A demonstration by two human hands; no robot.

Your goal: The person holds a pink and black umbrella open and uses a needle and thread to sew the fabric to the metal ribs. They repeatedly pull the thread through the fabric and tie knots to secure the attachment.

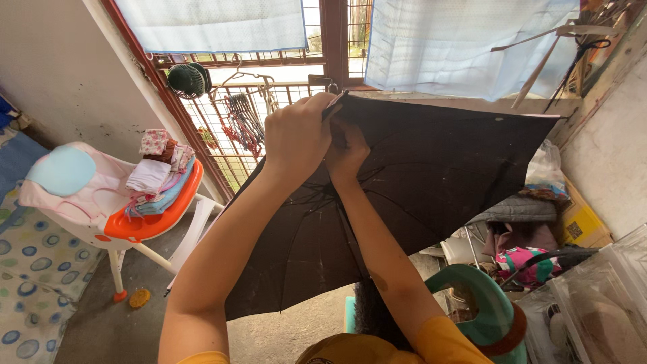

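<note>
— While the black umbrella (431, 182) hangs open in front of the window grille (232, 128), where are the hands?

— Both at its top edge. The left hand (296, 138) has its fingers curled tight over the canopy rim; the right hand (347, 152) pinches the fabric just beside it.

— And around it?

— A baby chair (101, 202) with folded clothes (158, 178) stands well apart on the left; a teal seat (482, 303) sits below.

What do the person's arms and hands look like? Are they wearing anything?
Both arms are bare from the wrists almost up to the shoulders. Short orange-yellow sleeves show only at the bottom edge of the picture. The left hand and the right hand have no gloves, and no rings, watch or bracelets can be seen. The fingers are bare too.
</note>
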